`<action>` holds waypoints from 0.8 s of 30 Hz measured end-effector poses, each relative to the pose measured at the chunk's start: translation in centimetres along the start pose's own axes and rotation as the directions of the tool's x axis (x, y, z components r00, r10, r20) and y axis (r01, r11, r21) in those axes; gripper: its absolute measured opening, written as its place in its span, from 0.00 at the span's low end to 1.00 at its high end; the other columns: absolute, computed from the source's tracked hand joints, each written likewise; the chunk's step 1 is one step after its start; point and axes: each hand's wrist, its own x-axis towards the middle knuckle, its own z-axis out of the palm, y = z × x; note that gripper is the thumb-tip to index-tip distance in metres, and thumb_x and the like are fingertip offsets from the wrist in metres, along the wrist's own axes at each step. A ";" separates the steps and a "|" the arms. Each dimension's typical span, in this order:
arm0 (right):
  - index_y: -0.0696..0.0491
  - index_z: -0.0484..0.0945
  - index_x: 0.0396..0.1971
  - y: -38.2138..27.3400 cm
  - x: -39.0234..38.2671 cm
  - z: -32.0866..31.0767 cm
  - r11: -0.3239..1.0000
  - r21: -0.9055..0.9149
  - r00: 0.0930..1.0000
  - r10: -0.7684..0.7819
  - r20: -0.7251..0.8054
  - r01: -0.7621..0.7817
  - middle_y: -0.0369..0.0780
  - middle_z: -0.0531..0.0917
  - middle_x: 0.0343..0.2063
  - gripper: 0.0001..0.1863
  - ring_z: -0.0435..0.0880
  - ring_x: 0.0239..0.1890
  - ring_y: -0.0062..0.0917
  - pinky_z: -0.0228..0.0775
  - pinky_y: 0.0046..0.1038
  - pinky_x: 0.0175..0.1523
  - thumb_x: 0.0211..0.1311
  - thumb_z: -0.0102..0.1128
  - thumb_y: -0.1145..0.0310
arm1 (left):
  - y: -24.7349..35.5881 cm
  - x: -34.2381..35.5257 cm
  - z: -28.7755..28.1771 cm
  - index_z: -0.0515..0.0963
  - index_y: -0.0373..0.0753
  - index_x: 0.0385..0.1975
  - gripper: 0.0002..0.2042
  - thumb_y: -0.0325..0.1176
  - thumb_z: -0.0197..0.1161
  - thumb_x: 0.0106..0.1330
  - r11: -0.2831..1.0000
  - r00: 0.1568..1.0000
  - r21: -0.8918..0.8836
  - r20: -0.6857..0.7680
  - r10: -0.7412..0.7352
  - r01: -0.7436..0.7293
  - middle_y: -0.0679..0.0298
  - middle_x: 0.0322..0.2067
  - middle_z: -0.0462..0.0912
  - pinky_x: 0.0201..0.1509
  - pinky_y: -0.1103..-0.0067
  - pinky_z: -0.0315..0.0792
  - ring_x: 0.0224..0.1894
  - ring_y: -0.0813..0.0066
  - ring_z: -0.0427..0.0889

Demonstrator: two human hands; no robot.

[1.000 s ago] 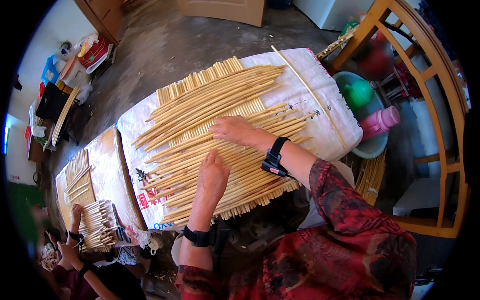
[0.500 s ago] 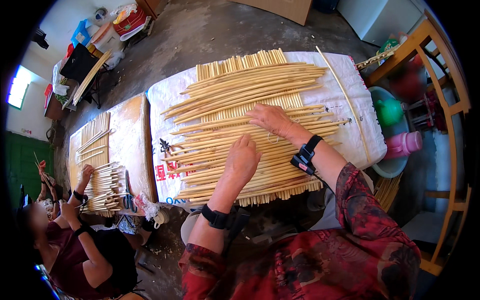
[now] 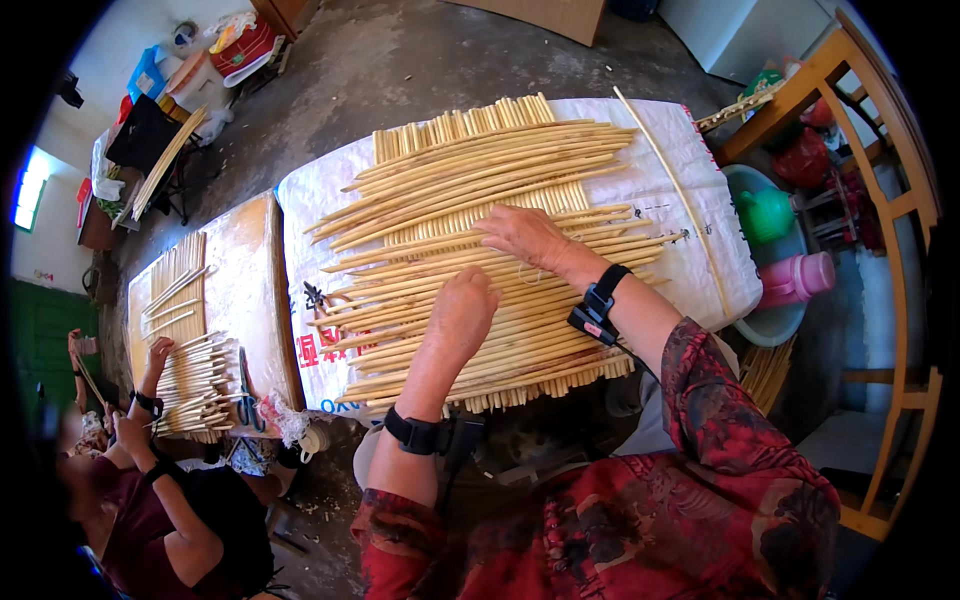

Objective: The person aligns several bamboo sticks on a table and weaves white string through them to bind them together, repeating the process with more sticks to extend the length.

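Pale, tapered sticks (image 3: 480,150) lie in long rows across a band of upright short sticks (image 3: 465,110), on a table covered with a white woven sheet (image 3: 665,140). My left hand (image 3: 462,315) rests on the near rows, fingers curled together; their tips and whatever they hold are hidden. My right hand (image 3: 530,240) lies farther up over the middle rows, fingers reaching leftward and slightly apart on the sticks. A thin loop of string (image 3: 530,270) shows below it. A single long stick (image 3: 680,190) lies apart on the right.
A second table (image 3: 250,250) at left bears sticks and scissors (image 3: 248,390); a co-worker (image 3: 180,520) sits there, hands among sticks. At right stand a tub (image 3: 770,325) with a pink container (image 3: 790,280) and green vessel (image 3: 760,215), and a wooden frame (image 3: 890,200).
The view has swung, bringing more of the co-worker into sight and shifting the table rightward and up in the picture. My hands stay at about the same places on the rows.
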 end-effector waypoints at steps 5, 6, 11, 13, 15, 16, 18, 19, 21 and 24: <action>0.48 0.76 0.42 0.1 0.1 0.4 0.999 -0.015 0.999 0.038 0.000 -0.038 0.39 0.76 0.32 0.17 0.77 0.35 0.33 0.71 0.33 0.39 0.57 0.53 0.56 | 0.1 0.2 -0.2 0.74 0.30 0.29 0.09 0.31 0.56 0.58 0.999 0.998 -0.002 0.042 -0.038 0.039 0.50 0.34 0.75 0.45 0.64 0.67 0.40 0.50 0.73; 0.48 0.76 0.43 0.1 0.2 0.4 0.998 -0.018 0.999 0.053 0.007 -0.053 0.39 0.76 0.33 0.17 0.78 0.35 0.33 0.71 0.33 0.39 0.57 0.53 0.55 | 0.0 0.2 -0.2 0.73 0.30 0.28 0.09 0.32 0.56 0.58 0.999 0.999 -0.007 0.041 -0.034 0.034 0.50 0.34 0.75 0.45 0.64 0.67 0.40 0.50 0.73; 0.46 0.76 0.44 0.4 0.4 0.6 0.995 -0.030 0.995 0.098 0.034 -0.097 0.38 0.77 0.34 0.18 0.78 0.35 0.33 0.72 0.32 0.39 0.57 0.51 0.53 | 0.2 0.1 -0.3 0.73 0.31 0.30 0.07 0.30 0.55 0.59 1.000 1.000 0.006 -0.001 -0.008 0.008 0.51 0.33 0.74 0.42 0.64 0.67 0.38 0.48 0.73; 0.45 0.76 0.44 0.6 0.5 0.8 0.994 -0.024 0.994 0.106 0.026 -0.105 0.38 0.77 0.34 0.18 0.79 0.35 0.33 0.73 0.32 0.39 0.57 0.51 0.53 | 0.0 0.0 -0.1 0.72 0.31 0.29 0.07 0.30 0.55 0.59 1.000 1.000 0.001 -0.009 -0.001 0.001 0.50 0.33 0.74 0.42 0.63 0.67 0.38 0.48 0.73; 0.45 0.77 0.44 0.6 0.6 0.8 0.993 -0.025 0.993 0.114 0.033 -0.114 0.38 0.77 0.35 0.18 0.79 0.35 0.33 0.73 0.32 0.39 0.57 0.51 0.53 | -0.1 0.0 0.0 0.72 0.31 0.29 0.07 0.30 0.55 0.59 1.000 1.000 -0.003 -0.008 -0.006 0.006 0.50 0.33 0.74 0.41 0.63 0.67 0.38 0.48 0.73; 0.45 0.77 0.44 0.4 0.6 0.7 0.993 -0.030 0.992 0.120 0.044 -0.118 0.38 0.77 0.35 0.18 0.79 0.35 0.33 0.73 0.32 0.39 0.56 0.52 0.53 | -0.2 0.0 0.0 0.72 0.31 0.29 0.07 0.30 0.55 0.59 1.000 1.000 -0.005 -0.004 -0.015 0.015 0.50 0.33 0.74 0.41 0.63 0.67 0.38 0.48 0.73; 0.45 0.77 0.44 0.4 0.7 0.6 0.993 -0.027 0.992 0.118 0.052 -0.117 0.38 0.77 0.35 0.18 0.79 0.35 0.33 0.72 0.32 0.39 0.56 0.52 0.53 | -0.2 0.0 0.0 0.72 0.31 0.30 0.07 0.30 0.55 0.59 1.000 1.000 -0.010 -0.002 -0.023 0.023 0.49 0.33 0.74 0.41 0.63 0.67 0.39 0.47 0.73; 0.45 0.77 0.44 0.5 0.6 0.6 0.994 -0.020 0.993 0.112 0.048 -0.111 0.38 0.77 0.35 0.18 0.79 0.35 0.33 0.72 0.32 0.39 0.56 0.52 0.53 | 0.0 0.0 -0.1 0.71 0.31 0.30 0.07 0.30 0.55 0.59 1.000 1.000 -0.014 -0.004 -0.021 0.021 0.49 0.33 0.74 0.41 0.63 0.67 0.39 0.47 0.73; 0.45 0.77 0.43 0.6 0.5 0.7 0.995 -0.012 0.994 0.100 0.039 -0.099 0.39 0.77 0.34 0.18 0.78 0.35 0.34 0.72 0.33 0.39 0.56 0.52 0.54 | 0.0 0.1 -0.2 0.71 0.31 0.31 0.08 0.30 0.56 0.59 1.000 1.000 -0.014 0.002 -0.023 0.023 0.48 0.33 0.74 0.41 0.63 0.68 0.39 0.47 0.73; 0.46 0.77 0.42 0.4 0.3 0.4 0.997 -0.023 0.997 0.069 0.022 -0.068 0.39 0.76 0.33 0.16 0.78 0.35 0.34 0.72 0.34 0.39 0.56 0.53 0.56 | 0.2 0.3 -0.5 0.72 0.31 0.32 0.08 0.30 0.56 0.59 1.000 1.000 -0.020 -0.007 -0.012 0.012 0.48 0.35 0.74 0.43 0.64 0.68 0.40 0.49 0.73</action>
